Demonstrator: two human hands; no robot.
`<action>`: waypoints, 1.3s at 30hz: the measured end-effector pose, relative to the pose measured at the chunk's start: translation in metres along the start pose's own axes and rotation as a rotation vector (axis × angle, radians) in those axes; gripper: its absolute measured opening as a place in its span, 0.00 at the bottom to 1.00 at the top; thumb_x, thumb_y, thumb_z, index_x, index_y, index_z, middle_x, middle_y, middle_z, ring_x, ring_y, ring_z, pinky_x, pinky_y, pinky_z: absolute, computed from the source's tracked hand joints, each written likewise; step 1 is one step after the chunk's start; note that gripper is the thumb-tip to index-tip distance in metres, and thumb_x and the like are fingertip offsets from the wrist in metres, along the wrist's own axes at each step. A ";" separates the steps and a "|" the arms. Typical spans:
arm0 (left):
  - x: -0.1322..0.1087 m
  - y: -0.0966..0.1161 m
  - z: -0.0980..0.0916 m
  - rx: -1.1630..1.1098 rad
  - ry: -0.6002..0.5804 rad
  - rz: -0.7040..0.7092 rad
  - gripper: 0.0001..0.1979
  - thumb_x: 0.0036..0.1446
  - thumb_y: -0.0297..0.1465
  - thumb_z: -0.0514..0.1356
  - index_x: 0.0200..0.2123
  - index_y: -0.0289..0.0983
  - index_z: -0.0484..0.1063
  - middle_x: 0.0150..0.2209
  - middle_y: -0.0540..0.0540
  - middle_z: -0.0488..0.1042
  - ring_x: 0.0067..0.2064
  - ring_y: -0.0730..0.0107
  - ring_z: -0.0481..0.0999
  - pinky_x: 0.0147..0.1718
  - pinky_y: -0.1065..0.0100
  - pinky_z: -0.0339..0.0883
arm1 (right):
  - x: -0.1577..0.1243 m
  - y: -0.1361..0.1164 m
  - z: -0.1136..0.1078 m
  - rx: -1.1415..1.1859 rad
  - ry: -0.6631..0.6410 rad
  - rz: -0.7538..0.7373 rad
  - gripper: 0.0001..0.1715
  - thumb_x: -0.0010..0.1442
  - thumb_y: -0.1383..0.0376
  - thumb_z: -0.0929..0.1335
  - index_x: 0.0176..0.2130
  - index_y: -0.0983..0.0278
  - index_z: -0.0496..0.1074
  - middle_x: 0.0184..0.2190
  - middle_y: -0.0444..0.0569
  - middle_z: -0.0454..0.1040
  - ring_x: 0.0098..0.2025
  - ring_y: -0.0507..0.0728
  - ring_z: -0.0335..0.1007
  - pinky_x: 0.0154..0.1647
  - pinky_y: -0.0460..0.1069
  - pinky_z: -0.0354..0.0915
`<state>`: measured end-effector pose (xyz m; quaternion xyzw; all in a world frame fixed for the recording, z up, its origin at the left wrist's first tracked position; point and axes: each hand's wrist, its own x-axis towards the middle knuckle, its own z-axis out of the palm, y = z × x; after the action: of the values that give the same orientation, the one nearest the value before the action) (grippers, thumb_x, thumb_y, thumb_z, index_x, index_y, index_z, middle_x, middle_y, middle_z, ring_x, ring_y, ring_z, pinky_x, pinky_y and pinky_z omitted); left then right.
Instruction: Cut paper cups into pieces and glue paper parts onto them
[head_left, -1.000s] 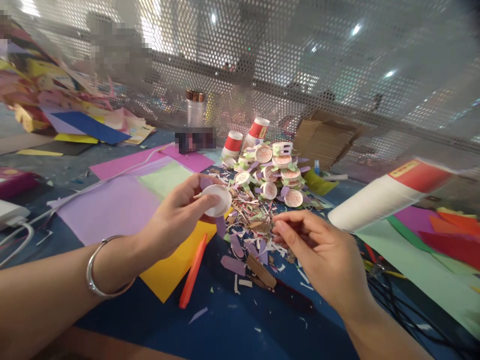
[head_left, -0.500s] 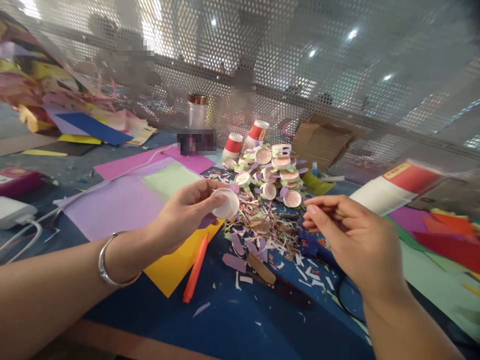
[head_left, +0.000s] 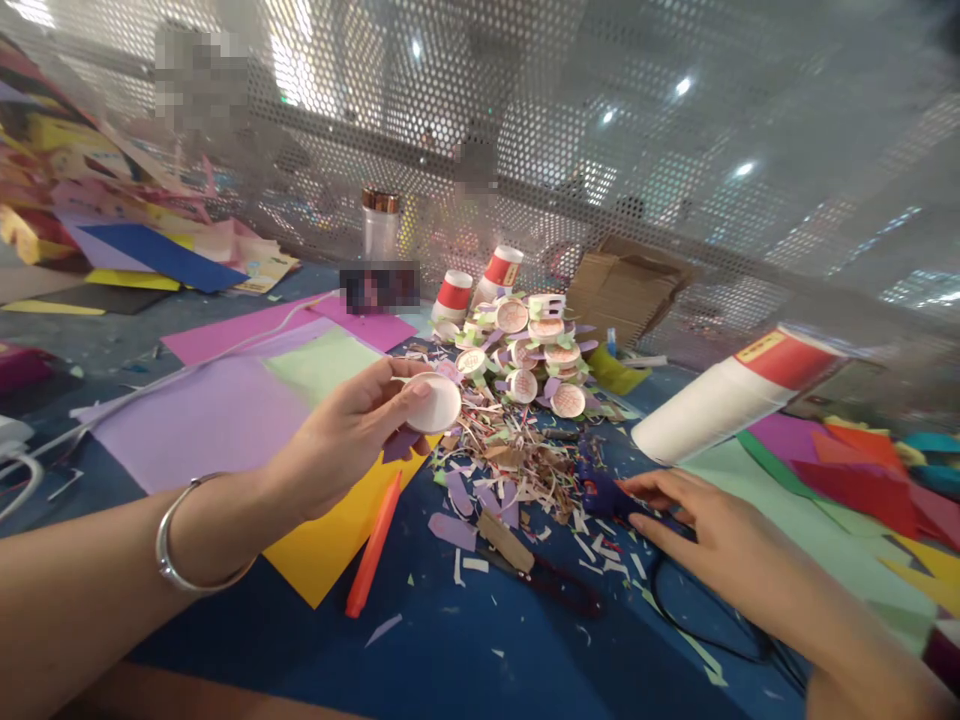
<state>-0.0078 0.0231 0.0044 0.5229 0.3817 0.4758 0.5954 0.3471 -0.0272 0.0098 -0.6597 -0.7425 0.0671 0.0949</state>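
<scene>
Disc [head_left: 441, 405] in left hand [head_left: 349, 435], well inside table edge [head_left: 255, 677]

Softly lit, glaring through a perforated screen [head_left: 360, 110], hazy at upper right, shadowed (pixelated in patches, too) on the near worktop [head_left: 480, 640], stretched toward edges.

Disc [head_left: 436, 404] — smooth, matt paper.

Left hand [head_left: 352, 435] up, thumb [head_left: 405, 405] clamped in a pinch, forearm [head_left: 97, 600] slanting from the lower left; right hand [head_left: 720, 535] stretches forward, thumb and forefinger [head_left: 664, 488] parted!
</scene>
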 end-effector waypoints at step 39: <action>0.005 -0.013 0.006 -0.376 -0.309 -0.426 0.10 0.58 0.22 0.61 0.44 0.32 0.74 0.43 0.40 0.76 0.41 0.67 0.78 0.48 0.65 0.71 | -0.040 -0.035 0.039 0.362 0.280 -0.143 0.23 0.61 0.55 0.71 0.55 0.56 0.76 0.48 0.49 0.82 0.50 0.65 0.80 0.54 0.55 0.76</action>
<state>0.0012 0.0263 -0.0071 0.3783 0.2932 0.3177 0.8185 0.3086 -0.0706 -0.0218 -0.5805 -0.7429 0.1000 0.3179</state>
